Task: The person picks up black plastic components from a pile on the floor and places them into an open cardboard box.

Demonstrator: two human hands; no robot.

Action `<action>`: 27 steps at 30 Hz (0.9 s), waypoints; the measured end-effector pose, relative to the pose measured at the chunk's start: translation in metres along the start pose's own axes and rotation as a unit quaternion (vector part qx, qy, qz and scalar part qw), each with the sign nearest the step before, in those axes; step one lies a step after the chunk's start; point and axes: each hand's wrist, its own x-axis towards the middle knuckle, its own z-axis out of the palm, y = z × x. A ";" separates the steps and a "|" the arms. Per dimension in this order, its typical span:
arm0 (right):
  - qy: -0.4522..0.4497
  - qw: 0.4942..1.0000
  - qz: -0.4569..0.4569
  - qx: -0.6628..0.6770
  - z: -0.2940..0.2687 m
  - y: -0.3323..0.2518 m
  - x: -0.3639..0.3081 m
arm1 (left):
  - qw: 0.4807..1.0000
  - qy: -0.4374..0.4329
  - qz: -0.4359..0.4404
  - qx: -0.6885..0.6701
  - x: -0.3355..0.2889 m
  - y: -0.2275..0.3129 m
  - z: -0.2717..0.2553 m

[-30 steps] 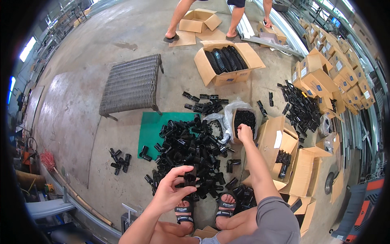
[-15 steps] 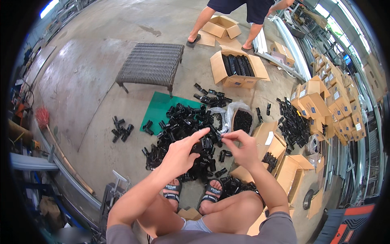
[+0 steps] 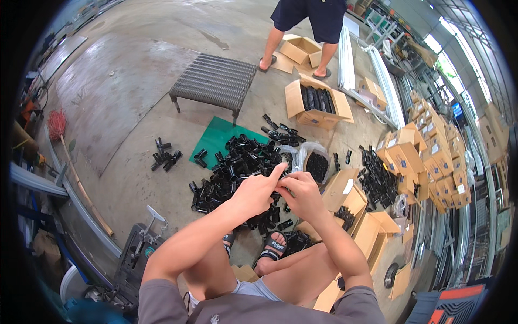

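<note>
My left hand (image 3: 254, 194) and my right hand (image 3: 301, 190) meet in front of me above a heap of glossy black tubular fittings (image 3: 243, 162). The left index finger is stretched out while the other fingers curl in. My right thumb and fingers pinch together against the left hand. Whatever lies between them is hidden by the fingers. Under part of the heap shows a green sheet (image 3: 208, 141). Just beyond my right hand stands a clear plastic bag (image 3: 325, 149) with small black pieces (image 3: 317, 167) in it.
A woven stool (image 3: 216, 81) stands beyond the heap. Another person (image 3: 308, 21) is near an open carton (image 3: 318, 120) of black parts. Stacked cartons (image 3: 437, 156) and more black parts (image 3: 377, 178) lie at right. A red broom (image 3: 56, 125) lies left.
My hands have come together, with the right hand moving left against the left hand. The view has shifted slightly. The other person's legs stand closer together.
</note>
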 end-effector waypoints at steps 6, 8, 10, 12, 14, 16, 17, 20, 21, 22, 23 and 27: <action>-0.012 0.998 -0.029 -0.050 0.000 0.002 -0.001 | 1.000 0.002 0.014 0.013 0.001 0.000 0.002; -0.020 0.997 -0.043 -0.060 0.001 0.005 -0.004 | 1.000 0.005 0.011 0.014 0.004 -0.001 0.003; -0.032 0.996 -0.049 -0.062 0.003 0.007 -0.007 | 1.000 0.005 0.007 0.016 0.004 -0.002 0.004; -0.028 0.996 -0.055 -0.065 0.003 0.009 -0.008 | 1.000 0.004 0.003 0.017 0.005 -0.001 0.005; -0.026 0.996 -0.056 -0.065 0.003 0.010 -0.008 | 1.000 0.011 0.013 0.016 0.006 -0.004 0.007; -0.025 0.996 -0.054 -0.060 0.003 0.010 -0.009 | 1.000 0.015 0.016 0.016 0.006 -0.004 0.008; -0.026 0.996 -0.055 -0.063 0.004 0.010 -0.009 | 1.000 0.014 0.014 0.017 0.006 -0.003 0.007; -0.017 0.996 -0.058 -0.064 0.007 0.011 -0.011 | 0.999 0.014 0.016 0.024 0.006 -0.001 0.004; -0.012 0.996 -0.054 -0.065 0.009 0.011 -0.011 | 0.999 0.014 0.017 0.028 0.005 -0.001 0.004; -0.007 0.997 -0.050 -0.066 0.010 0.010 -0.011 | 0.999 0.016 0.020 0.025 0.006 -0.003 0.005; -0.003 0.997 -0.044 -0.068 0.012 0.010 -0.011 | 0.999 0.022 0.024 0.021 0.007 -0.004 0.006; 0.014 0.996 -0.046 -0.075 0.015 0.009 -0.012 | 0.999 0.022 0.015 0.023 0.009 -0.006 0.010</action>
